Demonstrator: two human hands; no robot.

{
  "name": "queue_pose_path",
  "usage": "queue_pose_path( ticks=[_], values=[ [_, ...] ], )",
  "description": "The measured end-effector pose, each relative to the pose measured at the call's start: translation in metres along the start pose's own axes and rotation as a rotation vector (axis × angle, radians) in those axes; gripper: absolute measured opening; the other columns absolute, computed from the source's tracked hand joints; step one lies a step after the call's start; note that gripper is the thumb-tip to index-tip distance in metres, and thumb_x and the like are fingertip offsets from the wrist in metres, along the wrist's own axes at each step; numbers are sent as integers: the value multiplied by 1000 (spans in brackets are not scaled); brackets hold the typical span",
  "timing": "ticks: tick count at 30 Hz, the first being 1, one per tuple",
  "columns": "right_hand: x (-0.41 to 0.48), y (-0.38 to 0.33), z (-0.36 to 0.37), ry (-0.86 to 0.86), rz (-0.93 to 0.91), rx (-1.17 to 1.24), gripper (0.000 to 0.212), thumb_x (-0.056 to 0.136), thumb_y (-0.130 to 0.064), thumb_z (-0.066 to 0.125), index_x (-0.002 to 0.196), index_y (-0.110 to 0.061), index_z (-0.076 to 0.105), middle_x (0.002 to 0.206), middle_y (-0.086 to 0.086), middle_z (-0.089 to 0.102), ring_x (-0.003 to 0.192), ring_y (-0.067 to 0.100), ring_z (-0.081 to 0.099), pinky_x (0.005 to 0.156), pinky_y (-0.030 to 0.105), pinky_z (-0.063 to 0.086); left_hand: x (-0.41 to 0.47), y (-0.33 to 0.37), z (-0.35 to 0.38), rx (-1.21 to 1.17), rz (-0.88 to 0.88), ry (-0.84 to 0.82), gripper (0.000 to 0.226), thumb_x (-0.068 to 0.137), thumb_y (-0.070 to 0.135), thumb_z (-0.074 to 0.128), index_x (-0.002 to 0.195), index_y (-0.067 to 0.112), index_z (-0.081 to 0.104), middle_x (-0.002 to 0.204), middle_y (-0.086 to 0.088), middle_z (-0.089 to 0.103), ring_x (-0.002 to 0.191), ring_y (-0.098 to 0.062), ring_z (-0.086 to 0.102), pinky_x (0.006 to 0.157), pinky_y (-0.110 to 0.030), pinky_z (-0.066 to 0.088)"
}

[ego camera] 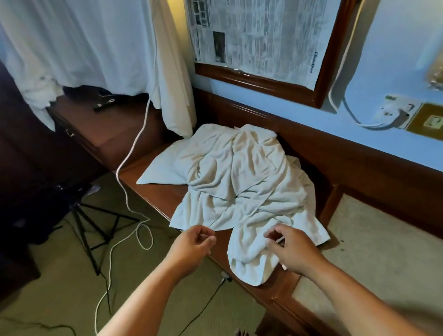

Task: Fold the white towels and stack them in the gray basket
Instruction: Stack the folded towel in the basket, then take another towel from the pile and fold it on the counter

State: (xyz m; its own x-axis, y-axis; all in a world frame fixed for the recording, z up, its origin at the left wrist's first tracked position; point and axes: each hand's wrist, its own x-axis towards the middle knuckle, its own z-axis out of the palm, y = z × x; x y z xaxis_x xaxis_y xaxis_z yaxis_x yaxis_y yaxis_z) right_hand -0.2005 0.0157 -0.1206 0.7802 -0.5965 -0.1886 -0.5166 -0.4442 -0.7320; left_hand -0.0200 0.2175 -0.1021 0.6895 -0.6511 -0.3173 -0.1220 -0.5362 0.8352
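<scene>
White towels [237, 182] sit heaped on the wooden bench [159, 198], 12 o'clock from both hands. Left hand [194, 243] curls loosely by the hem, can't tell if it's pinching; right hand [293, 249] hovers, fingers apart. I'd grab one towel's two corners, shake flat. No basket visible.

Towels [242, 182] heaped, count unclear; newspaper [257, 27] print blurred.

Dark wooden table [162, 199] ran along a blue wall. Above it hung a wooden frame [261, 83] covered with newspaper [262, 26]. White curtains [85, 40] hung at left over a drawer unit [111, 134] — black remote [104, 105] on top. White cable [126, 196] trailed down to the carpet beside a black tripod [98, 230]; wall socket [393, 112] at right.
</scene>
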Motion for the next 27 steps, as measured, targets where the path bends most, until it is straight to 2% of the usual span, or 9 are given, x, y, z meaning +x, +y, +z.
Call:
queue_pose_path(
  ticks=[5,6,11,15,17,20,23,25,27],
  values=[
    [53,-6,7,-30,61,14,8,93,-28,63,99,-31,67,96,-19,66,90,-1,61,80,19,48,44,-1,-13,70,-41,-52,7,96,29,67,103,27,67,90,2,72,75,-9,71,59,-22,48],
    [85,-9,10,-36,62,20,9,93,-27,63,100,-31,67,97,-19,66,92,-1,61,82,20,48,70,-1,-21,80,-43,-56,7,96,29,67,103,27,67,90,3,72,74,-8,71,58,-22,49],
    [134,-12,15,-38,132,11,12,93,-29,62,104,-30,64,99,-15,64,94,6,61,85,27,51,111,-2,-34,105,-43,-48,6,96,27,66,102,25,67,91,1,71,76,-11,72,63,-24,52],
    [177,-13,19,-1,262,88,23,91,-30,64,113,-27,59,107,-7,61,89,9,60,71,25,47,160,-2,-52,157,-26,-134,8,96,27,66,103,26,67,92,2,72,75,-11,72,68,-30,54],
    [196,-9,22,24,302,73,31,91,-31,65,120,-25,56,117,-2,57,96,12,59,78,25,46,183,-5,-61,174,-22,-165,8,96,26,66,104,25,67,92,2,73,75,-11,72,67,-31,54],
    [237,-4,20,135,354,89,46,92,-30,66,134,-22,50,136,5,48,116,19,57,95,30,46,232,-3,-76,218,2,-231,9,96,23,64,104,25,66,95,0,74,74,-8,72,67,-29,52],
    [275,-8,8,284,419,85,56,94,-30,63,145,-22,42,145,6,39,123,25,53,97,34,47,273,4,-93,244,19,-289,8,97,24,64,104,26,66,97,-1,74,74,-5,71,67,-28,51],
    [303,-6,5,369,480,48,65,94,-31,63,151,-20,35,152,8,34,134,29,44,105,38,44,305,6,-108,266,36,-324,8,96,25,65,104,27,66,96,4,75,76,-8,71,70,-34,54],
    [326,0,5,362,569,-36,76,93,-36,62,156,-19,23,158,9,26,142,33,32,111,42,37,336,10,-120,282,64,-347,7,96,24,66,103,26,68,94,4,76,76,-12,72,73,-36,56]
  ],
)
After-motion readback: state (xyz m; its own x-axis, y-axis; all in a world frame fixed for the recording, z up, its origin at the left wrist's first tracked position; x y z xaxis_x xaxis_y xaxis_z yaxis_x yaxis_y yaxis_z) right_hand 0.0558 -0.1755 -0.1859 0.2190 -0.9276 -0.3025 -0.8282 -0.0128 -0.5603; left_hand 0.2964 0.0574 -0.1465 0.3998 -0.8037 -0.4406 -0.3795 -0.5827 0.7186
